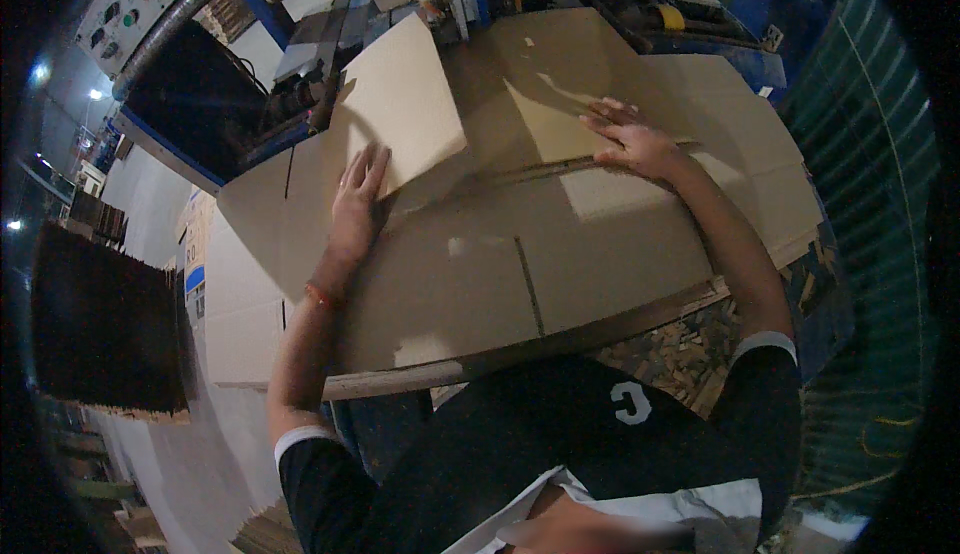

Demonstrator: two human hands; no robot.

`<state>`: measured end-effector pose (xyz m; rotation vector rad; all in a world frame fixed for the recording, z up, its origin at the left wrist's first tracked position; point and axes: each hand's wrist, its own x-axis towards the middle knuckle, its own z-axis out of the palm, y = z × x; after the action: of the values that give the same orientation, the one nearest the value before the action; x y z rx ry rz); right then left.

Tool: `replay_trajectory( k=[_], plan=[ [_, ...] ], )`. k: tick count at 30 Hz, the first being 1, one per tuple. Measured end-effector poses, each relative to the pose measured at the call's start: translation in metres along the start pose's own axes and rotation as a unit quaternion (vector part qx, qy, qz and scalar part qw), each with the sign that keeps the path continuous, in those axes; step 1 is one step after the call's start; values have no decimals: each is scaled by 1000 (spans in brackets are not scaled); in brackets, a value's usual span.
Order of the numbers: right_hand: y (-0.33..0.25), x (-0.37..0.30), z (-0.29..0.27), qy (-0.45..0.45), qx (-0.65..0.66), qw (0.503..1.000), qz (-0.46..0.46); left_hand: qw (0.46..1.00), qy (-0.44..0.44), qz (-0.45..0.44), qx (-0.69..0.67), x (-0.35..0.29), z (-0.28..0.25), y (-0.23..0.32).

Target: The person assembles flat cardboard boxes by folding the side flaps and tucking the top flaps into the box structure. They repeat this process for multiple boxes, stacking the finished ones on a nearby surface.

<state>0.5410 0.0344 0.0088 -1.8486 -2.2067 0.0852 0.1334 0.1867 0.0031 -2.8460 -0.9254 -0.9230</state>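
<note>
A folded cardboard sheet lies in front of me, with one pale flap (395, 104) standing up at a tilt on its left side. My left hand (362, 182) rests with outstretched fingers against the lower left edge of that flap. Across the sheet, my right hand (632, 142) lies with spread fingers on a brown panel (545, 89), near its front edge. Under both arms is a wide, flat cardboard sheet (440, 294) with a dark slot cut in it. Each palm is turned down, and its underside is hidden.
A blue-framed machine (270, 144) stands beyond the cardboard, with a button panel (130, 4) at the upper left. Dark stacked board (110, 319) stands on the floor at left. Cardboard scraps (685, 359) lie below the front edge, and a green corrugated wall (880, 254) rises at right.
</note>
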Motion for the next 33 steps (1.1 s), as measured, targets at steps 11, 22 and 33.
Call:
replay_trajectory(
  k=[11, 22, 33],
  plan=[
    [-12, -44, -10, 189, -213, 954, 95, 990, 71, -101, 69, -31, -28, -45],
    [56, -258, 39, 344, -114, 781, 510, 725, 195, -603, 269, -295, -93, -104],
    [90, -250, -22, 713, 242, 554, 355, 595, 584, -317, -451, -282, -164, -111]
  ],
)
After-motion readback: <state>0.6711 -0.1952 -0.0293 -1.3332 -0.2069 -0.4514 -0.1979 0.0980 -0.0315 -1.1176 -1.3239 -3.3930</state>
